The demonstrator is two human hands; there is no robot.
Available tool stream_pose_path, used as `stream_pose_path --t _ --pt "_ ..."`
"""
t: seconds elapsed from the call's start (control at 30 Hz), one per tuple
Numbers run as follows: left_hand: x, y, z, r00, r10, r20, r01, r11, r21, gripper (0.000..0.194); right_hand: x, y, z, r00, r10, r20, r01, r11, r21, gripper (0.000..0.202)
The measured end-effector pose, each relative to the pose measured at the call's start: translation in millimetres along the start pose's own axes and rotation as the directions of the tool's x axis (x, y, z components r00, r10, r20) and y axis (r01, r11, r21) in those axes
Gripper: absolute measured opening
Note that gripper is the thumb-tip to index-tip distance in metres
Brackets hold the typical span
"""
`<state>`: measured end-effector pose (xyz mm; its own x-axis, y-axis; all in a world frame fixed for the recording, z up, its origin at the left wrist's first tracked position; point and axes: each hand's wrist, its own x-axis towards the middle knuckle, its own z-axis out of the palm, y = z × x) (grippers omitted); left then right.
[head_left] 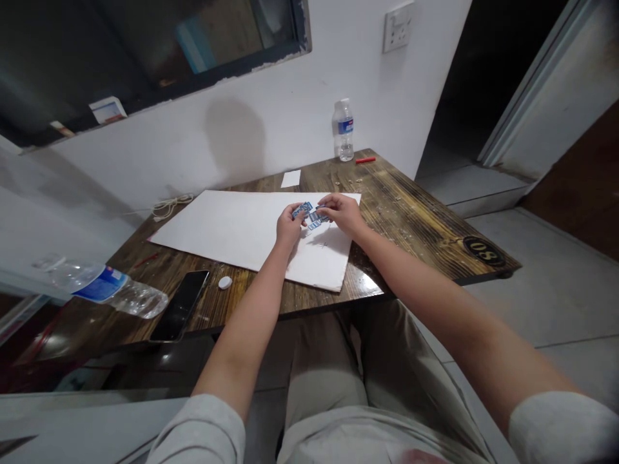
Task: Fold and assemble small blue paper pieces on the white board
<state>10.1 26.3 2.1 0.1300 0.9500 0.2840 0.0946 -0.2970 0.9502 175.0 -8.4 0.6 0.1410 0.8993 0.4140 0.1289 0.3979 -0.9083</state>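
Above the right part of a white board (232, 225), both hands are close together. My left hand (289, 227) is closed on a small blue patterned piece (303, 210), thumb and fingers pinching it. Beside it, my right hand (338, 211) pinches a blue and white strip (316, 217) with several small panels. The strip's right end is hidden under the fingers. Whether the two blue pieces are joined is too small to tell. Shadows of the hands fall on the board.
On the brown wooden table (411, 225) are a phone (181, 305), a white cap (225, 282), a large bottle (111, 285) at left, a small bottle (345, 132) at the back, a red pen (365, 160), white paper (291, 178) and a coiled cable (169, 206).
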Motion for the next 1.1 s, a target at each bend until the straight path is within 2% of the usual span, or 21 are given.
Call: stream_pose_path --t 0.1,0.2,0.3,0.4,0.53,0.63,0.73,0.87,0.93,1.0,1.1 --pt "-1 -2 4.1 0.997 -0.024 0.075 0.024 1.000 -0.007 0.020 -1 0 4 1.000 -0.015 0.017 0.015 0.999 -0.041 0.036" --pt "-4 1 8.4 0.987 -0.050 0.156 0.057 0.998 -0.042 0.021 -1 -2 3 0.992 -0.124 -0.040 0.115 0.978 -0.172 0.033" --pt "-8 6 10.5 0.977 -0.053 0.206 0.071 0.994 -0.084 0.032 -1 -3 0 0.976 -0.193 -0.100 0.161 0.952 -0.260 0.030" --pt "-13 10 11.0 0.962 -0.028 0.270 0.051 0.996 -0.079 0.045 0 -1 -2 0.975 -0.192 -0.116 0.154 0.949 -0.276 0.029" --pt "-14 9 12.3 0.938 -0.028 0.345 0.032 0.999 -0.007 0.041 1 4 -1 0.978 -0.197 -0.062 0.172 0.944 -0.281 0.031" --pt "-12 6 12.6 0.957 -0.075 0.280 0.092 0.995 -0.048 0.037 4 8 -1 0.974 -0.227 0.015 0.222 0.931 -0.289 0.039" --pt "-8 8 9.7 0.980 -0.130 0.147 0.160 0.964 -0.211 0.029 7 12 -3 0.963 -0.268 0.025 0.262 0.912 -0.315 0.042" --pt "-2 16 2.0 0.981 -0.194 -0.024 0.165 0.885 -0.436 0.024 6 18 -4 0.973 -0.220 0.068 0.224 0.835 -0.503 0.043" --pt "0 17 -2.1 0.965 -0.250 -0.084 0.184 0.865 -0.467 0.023 3 19 -3 0.971 -0.177 0.160 0.238 0.750 -0.618 0.047" --pt "1 16 -6.0 0.950 -0.293 -0.105 0.214 0.858 -0.467 0.019 -1 18 -1 0.948 -0.129 0.290 0.299 0.668 -0.682 0.047" --pt "4 13 -11.0 0.959 -0.239 -0.151 0.143 0.871 -0.470 0.019 -6 14 2 0.902 -0.062 0.426 0.373 0.606 -0.702 0.036"
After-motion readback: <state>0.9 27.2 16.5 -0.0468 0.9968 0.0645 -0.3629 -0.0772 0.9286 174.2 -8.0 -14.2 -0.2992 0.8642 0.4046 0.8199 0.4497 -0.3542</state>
